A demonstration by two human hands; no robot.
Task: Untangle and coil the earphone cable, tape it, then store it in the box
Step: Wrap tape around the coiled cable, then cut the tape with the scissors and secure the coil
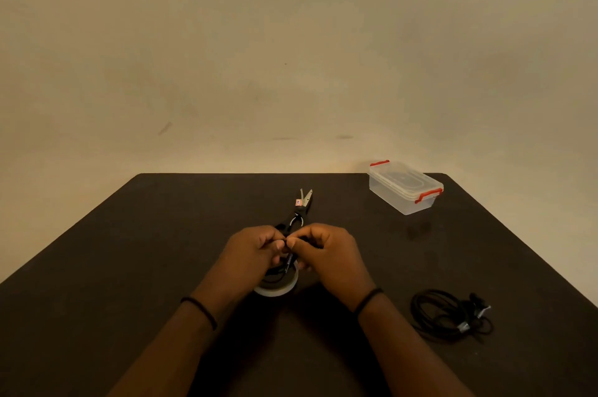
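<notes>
Both hands meet at table centre, thumbs and fingers curled. Left hand [255, 251] and right hand [323, 249] pinch something small and dark between them, likely a cable [289, 259] end; too small to be sure. The grip sits right over the tape [278, 286], which lies flat on the table [161, 251].

Progress: a second black cable bundle [449, 315] lies at 4 o'clock, coiled and apparently already taped in spots, not yet boxed. Taping or cutting for the piece in hand looks unfinished.

Scissors [299, 209] at 12 o'clock, just beyond the hands, blades slightly apart. Box [404, 187] at 1 o'clock, far corner, lid on and red clips down, so it needs opening first. Nothing blocks the reach.
</notes>
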